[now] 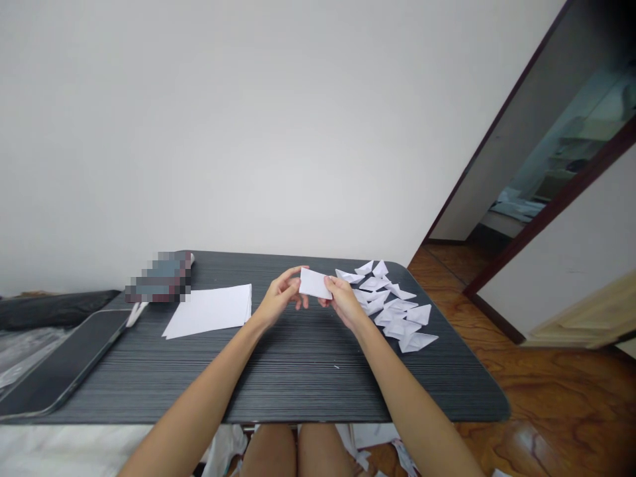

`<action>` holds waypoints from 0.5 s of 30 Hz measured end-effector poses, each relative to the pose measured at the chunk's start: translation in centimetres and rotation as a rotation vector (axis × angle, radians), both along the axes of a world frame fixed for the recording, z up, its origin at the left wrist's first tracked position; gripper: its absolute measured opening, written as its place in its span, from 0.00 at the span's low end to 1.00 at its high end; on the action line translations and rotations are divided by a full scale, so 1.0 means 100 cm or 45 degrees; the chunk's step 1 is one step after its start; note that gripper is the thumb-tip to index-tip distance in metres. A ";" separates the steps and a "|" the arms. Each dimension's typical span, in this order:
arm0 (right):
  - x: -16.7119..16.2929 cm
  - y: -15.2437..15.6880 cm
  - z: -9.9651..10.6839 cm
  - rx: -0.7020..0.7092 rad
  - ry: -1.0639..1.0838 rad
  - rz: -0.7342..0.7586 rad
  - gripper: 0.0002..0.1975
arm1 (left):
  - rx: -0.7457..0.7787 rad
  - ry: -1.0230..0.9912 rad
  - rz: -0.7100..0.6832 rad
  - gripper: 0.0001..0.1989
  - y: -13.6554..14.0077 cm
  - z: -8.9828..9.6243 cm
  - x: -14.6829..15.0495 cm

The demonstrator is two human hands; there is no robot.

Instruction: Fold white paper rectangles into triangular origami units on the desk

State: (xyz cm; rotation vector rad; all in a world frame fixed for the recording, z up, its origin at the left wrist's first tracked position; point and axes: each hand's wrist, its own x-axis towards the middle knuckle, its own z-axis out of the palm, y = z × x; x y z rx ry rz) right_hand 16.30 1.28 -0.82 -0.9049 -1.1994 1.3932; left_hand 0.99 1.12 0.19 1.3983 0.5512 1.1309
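A small folded piece of white paper (313, 283) is held up above the dark table between my two hands. My right hand (344, 301) pinches its right end, thumb on the front face and fingers behind. At the left end, my left hand (281, 297) has its thumb by the edge and its index finger along the top corner; the other fingers curl loosely below. Close to my right hand lie several folded paper boats (392, 305) in a loose cluster. A stack of white paper sheets (211, 310) lies left of my left hand.
The dark wood-grain table (308, 391) stands against a pale wall. On its left are a blurred-out box-like object (161, 278) and a dark flat panel with a rounded edge (64, 361). Paper scraps (370, 437) lie below the front edge. A doorway opens at right.
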 end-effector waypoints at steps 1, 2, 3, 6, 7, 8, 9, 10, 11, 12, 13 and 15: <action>-0.001 -0.001 0.001 -0.022 0.031 0.021 0.17 | 0.004 0.001 -0.020 0.23 -0.002 0.001 0.001; -0.001 -0.002 0.003 -0.042 0.053 0.045 0.16 | 0.013 0.006 -0.032 0.24 -0.004 0.002 0.001; -0.001 -0.003 0.004 -0.059 0.064 0.070 0.16 | 0.027 0.015 -0.035 0.24 -0.005 0.004 0.002; 0.001 -0.002 0.005 -0.084 0.044 0.088 0.16 | 0.074 0.074 0.030 0.21 -0.006 0.006 0.000; 0.002 -0.001 0.004 -0.083 0.015 0.080 0.16 | 0.091 0.102 0.076 0.20 -0.005 0.006 -0.001; 0.004 0.000 0.004 -0.077 -0.024 0.070 0.16 | 0.110 0.136 0.125 0.17 -0.004 0.007 -0.002; 0.006 0.001 0.004 -0.063 -0.071 0.056 0.16 | 0.134 0.178 0.175 0.15 -0.003 0.007 -0.004; 0.008 0.001 0.004 -0.038 -0.121 0.034 0.16 | 0.161 0.222 0.227 0.13 -0.003 0.007 -0.005; 0.011 0.001 0.006 0.003 -0.165 0.006 0.15 | 0.188 0.266 0.280 0.12 -0.002 0.008 -0.006; 0.013 0.001 0.008 0.060 -0.201 -0.025 0.15 | 0.210 0.305 0.331 0.11 -0.001 0.008 -0.007; 0.015 -0.001 0.010 0.131 -0.231 -0.051 0.15 | 0.224 0.331 0.381 0.10 -0.001 0.008 -0.008; 0.019 -0.004 0.016 0.292 -0.295 -0.053 0.20 | 0.231 0.343 0.466 0.10 -0.001 0.008 -0.008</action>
